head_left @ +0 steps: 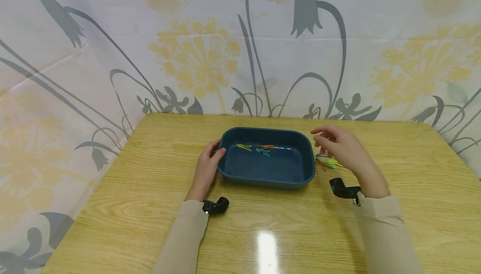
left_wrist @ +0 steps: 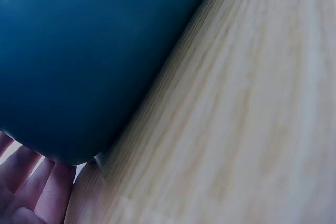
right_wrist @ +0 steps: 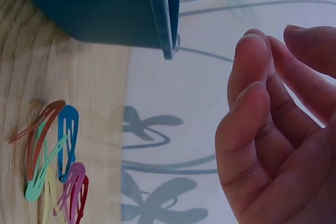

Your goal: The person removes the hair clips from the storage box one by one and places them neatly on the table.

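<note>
A dark blue tray (head_left: 267, 182) lies on the table, holding a yellow clip (head_left: 245, 147), an orange clip (head_left: 266, 146) and a light blue clip (head_left: 263, 152). My left hand (head_left: 204, 167) grips its left end, thumb at the rim; in the left wrist view the fingers (left_wrist: 31, 187) touch the tray's outer wall (left_wrist: 79, 77). Beyond the right end, my right hand (head_left: 343, 150) hovers over a loose pile of hair clips (head_left: 330, 164), fingers bent loosely. In the right wrist view this hand (right_wrist: 283, 145) holds nothing, thumb apart from the fingers, and the clips (right_wrist: 34, 187) show several colours.
The wooden table (head_left: 150, 153) extends around the tray. Behind it hangs a floral cloth (head_left: 274, 57), also reaching down the left side. Black devices are strapped to the left wrist (head_left: 216, 206) and the right wrist (head_left: 343, 189).
</note>
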Demonstrator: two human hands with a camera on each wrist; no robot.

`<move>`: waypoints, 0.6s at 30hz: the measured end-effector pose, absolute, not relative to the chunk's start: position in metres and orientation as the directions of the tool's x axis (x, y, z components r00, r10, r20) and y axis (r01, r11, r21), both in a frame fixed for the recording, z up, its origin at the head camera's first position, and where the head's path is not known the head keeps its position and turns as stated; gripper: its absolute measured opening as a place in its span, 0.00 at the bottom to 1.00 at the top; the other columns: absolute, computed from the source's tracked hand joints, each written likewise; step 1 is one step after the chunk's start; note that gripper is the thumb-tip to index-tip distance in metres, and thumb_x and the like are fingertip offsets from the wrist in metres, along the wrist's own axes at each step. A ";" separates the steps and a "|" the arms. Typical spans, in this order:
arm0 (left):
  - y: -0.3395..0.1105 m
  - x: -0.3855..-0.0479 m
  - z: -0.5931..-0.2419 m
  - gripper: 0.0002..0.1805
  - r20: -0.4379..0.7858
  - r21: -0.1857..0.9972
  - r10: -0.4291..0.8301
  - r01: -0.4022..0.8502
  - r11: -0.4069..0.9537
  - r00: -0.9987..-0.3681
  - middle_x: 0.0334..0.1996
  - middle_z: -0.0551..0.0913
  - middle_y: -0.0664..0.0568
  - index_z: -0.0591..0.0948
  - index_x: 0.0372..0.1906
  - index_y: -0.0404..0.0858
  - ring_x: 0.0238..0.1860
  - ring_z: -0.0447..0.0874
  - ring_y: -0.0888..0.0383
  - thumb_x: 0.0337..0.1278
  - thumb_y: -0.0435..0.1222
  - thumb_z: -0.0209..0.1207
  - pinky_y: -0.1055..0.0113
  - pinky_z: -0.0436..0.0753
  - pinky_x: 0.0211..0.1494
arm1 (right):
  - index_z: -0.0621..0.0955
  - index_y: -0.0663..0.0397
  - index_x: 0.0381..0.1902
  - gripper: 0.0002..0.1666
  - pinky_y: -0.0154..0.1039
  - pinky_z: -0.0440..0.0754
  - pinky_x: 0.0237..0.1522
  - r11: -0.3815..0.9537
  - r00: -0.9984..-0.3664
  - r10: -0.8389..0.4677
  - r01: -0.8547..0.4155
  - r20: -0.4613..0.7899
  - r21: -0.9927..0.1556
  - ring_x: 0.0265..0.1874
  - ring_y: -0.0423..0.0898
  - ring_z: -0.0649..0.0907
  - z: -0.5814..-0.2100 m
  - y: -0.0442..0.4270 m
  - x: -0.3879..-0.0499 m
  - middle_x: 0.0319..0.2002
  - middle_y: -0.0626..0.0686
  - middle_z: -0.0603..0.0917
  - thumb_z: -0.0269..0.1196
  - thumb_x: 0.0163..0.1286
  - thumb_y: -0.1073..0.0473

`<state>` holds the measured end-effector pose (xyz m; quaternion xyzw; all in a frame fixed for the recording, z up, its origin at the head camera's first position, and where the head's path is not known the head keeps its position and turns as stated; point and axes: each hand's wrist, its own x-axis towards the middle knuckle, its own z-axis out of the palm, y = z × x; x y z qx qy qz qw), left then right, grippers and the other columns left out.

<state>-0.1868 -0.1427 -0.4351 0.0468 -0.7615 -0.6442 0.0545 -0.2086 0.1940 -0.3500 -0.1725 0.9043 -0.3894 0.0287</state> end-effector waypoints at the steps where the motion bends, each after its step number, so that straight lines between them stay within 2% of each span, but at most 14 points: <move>1: -0.143 -0.187 -0.434 0.20 0.018 0.987 -0.140 -0.005 0.161 -0.990 0.54 0.72 0.55 0.71 0.57 0.49 0.54 0.69 0.57 0.59 0.45 0.52 0.60 0.66 0.58 | 0.72 0.53 0.53 0.21 0.41 0.76 0.27 0.640 -0.937 -0.339 -0.296 0.085 -0.709 0.27 0.47 0.78 -0.350 0.193 -0.208 0.35 0.53 0.78 0.48 0.68 0.48; 7: -0.141 -0.182 -0.423 0.20 -0.004 0.990 -0.129 -0.022 0.137 -0.992 0.55 0.72 0.51 0.70 0.58 0.44 0.55 0.68 0.55 0.60 0.42 0.52 0.59 0.66 0.58 | 0.73 0.54 0.52 0.22 0.47 0.76 0.31 0.642 -0.934 -0.349 -0.301 0.082 -0.705 0.28 0.48 0.78 -0.348 0.187 -0.207 0.36 0.55 0.80 0.49 0.68 0.47; 18: -0.137 -0.174 -0.409 0.21 0.001 0.986 -0.127 -0.020 0.167 -0.992 0.56 0.71 0.47 0.69 0.59 0.40 0.55 0.68 0.53 0.61 0.39 0.50 0.58 0.65 0.58 | 0.74 0.50 0.51 0.20 0.43 0.76 0.34 0.584 -0.921 -0.384 -0.298 0.066 -0.755 0.33 0.51 0.78 -0.346 0.174 -0.205 0.41 0.54 0.78 0.51 0.67 0.47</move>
